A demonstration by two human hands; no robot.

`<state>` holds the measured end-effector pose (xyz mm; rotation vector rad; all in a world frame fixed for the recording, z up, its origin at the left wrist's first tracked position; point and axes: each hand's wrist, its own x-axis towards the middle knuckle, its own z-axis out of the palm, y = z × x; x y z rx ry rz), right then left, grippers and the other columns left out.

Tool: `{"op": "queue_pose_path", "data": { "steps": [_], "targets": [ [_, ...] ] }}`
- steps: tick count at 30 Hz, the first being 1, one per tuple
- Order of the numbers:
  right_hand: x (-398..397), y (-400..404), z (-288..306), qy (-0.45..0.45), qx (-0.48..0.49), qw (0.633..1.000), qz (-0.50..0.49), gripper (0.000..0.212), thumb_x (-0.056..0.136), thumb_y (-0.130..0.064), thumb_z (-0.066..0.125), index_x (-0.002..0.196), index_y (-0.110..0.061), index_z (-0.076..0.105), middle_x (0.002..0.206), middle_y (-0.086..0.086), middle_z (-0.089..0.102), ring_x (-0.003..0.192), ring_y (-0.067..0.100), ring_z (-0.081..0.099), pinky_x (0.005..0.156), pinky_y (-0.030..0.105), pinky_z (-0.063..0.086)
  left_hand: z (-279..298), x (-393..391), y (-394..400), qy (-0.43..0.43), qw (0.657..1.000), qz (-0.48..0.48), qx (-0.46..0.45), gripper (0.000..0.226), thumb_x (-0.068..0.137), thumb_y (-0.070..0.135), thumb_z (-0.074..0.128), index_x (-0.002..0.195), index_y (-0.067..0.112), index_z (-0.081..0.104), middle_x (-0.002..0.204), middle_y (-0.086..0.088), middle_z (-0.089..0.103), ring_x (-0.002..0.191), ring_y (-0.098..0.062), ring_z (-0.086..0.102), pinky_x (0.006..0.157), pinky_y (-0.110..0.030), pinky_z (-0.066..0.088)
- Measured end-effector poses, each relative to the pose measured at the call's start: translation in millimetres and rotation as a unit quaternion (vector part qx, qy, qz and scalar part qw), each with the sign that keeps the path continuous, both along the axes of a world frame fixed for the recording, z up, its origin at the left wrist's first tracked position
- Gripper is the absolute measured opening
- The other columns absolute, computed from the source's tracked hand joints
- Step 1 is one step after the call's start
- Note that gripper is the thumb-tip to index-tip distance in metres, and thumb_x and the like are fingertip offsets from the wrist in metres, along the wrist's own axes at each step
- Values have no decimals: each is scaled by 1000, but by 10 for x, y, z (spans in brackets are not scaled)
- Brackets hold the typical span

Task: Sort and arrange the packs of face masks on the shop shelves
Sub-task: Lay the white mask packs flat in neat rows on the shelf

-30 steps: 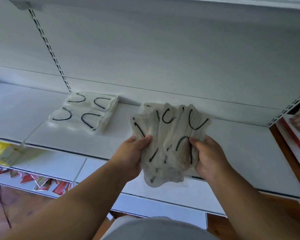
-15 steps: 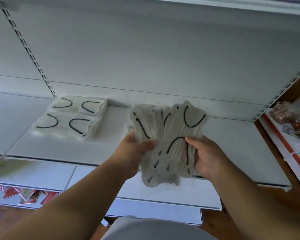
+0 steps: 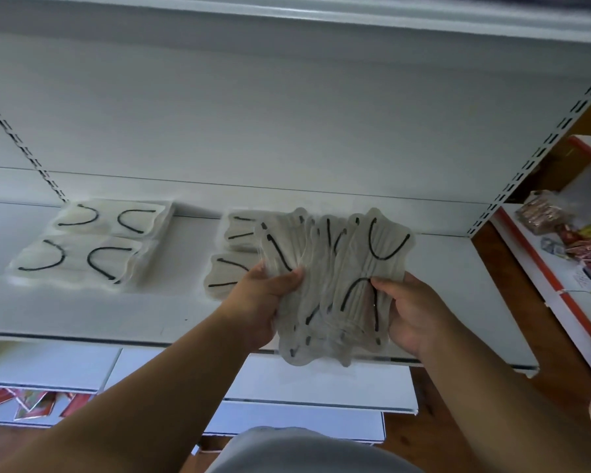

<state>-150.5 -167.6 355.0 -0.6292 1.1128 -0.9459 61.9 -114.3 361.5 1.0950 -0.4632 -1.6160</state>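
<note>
Both hands hold a fanned bundle of mask packs [image 3: 335,285] above the white shelf [image 3: 82,312]: left hand [image 3: 263,302] grips its left edge, right hand [image 3: 410,312] its right. Judged step: squaring the bundle before placing. Two stacks [image 3: 86,244] lie left; two packs [image 3: 232,254] sit behind.

Two hands [image 3: 263,302] — three lots of mask packs [image 3: 335,278].

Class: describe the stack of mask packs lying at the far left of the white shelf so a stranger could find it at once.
Start at the white shelf and follow it left to the slotted upright. The left stack lies flat there, two packs by two. Unlike the fanned bundle gripped by the left hand and right hand, nothing touches it.
</note>
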Motion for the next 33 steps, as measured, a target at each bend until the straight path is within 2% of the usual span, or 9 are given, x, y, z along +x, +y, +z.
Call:
{"op": "queue_pose_path", "data": {
  "steps": [7,10,15,17,19,25,29,31,33],
  "targets": [
    [-517,-347,87,108,-120,987,23,31,93,9,55,110,-13,67,96,2,77,89,14,73,67,23,57,75,-211,-285,-36,996,-17,80,20,96,10,51,103,2,69,91,-15,77,78,-25,76,74,-39,60],
    [-765,-507,133,125,-151,979,61,33,92,10,54,112,-14,66,102,4,76,98,19,72,78,29,59,118,-219,-391,-103,991,-55,59,24,94,0,50,109,1,68,101,-19,75,91,-33,74,83,-46,59],
    [-884,-770,181,216,-209,937,179,30,88,-5,68,113,-20,66,109,8,73,105,27,69,94,49,54,151,-400,-552,-220,963,-155,8,43,75,10,77,116,1,67,115,-23,70,108,-39,68,97,-58,52],
    [-899,-864,232,258,-222,915,216,32,81,-17,73,111,-26,66,107,2,74,103,24,70,92,48,55,165,-496,-603,-268,950,-163,3,39,74,7,81,112,5,69,112,-19,72,106,-35,69,97,-56,53],
    [-919,-940,274,278,-234,902,232,30,83,-11,72,108,-26,66,102,-1,75,98,20,71,89,44,56,185,-567,-636,-284,944,-168,1,45,68,13,84,111,8,70,111,-15,73,106,-32,69,98,-53,53],
    [-870,-960,172,145,-137,976,92,27,89,10,59,107,-8,68,99,13,75,92,27,73,74,37,59,62,-710,-685,-163,984,-72,25,31,95,14,64,125,8,64,120,-17,70,115,-37,65,104,-59,47],
    [-818,-874,93,131,-117,981,78,27,88,10,59,109,-5,68,101,13,75,90,25,73,72,35,59,43,-875,-610,-85,996,-17,27,29,102,19,51,127,10,63,125,-17,68,115,-33,66,103,-54,49],
    [-778,-863,97,157,-126,977,74,27,88,11,60,109,-5,68,102,14,74,90,24,73,73,34,59,122,-971,-545,-61,998,-26,22,36,105,25,45,133,6,58,130,-9,66,113,-22,66,102,-42,53],
    [-714,-856,109,167,-131,975,67,25,87,10,61,107,-4,68,102,14,74,92,25,72,75,35,59,120,-1037,-553,-38,998,-37,20,33,109,20,35,136,9,49,129,7,54,103,-1,58,85,-12,53]
  ]
}}
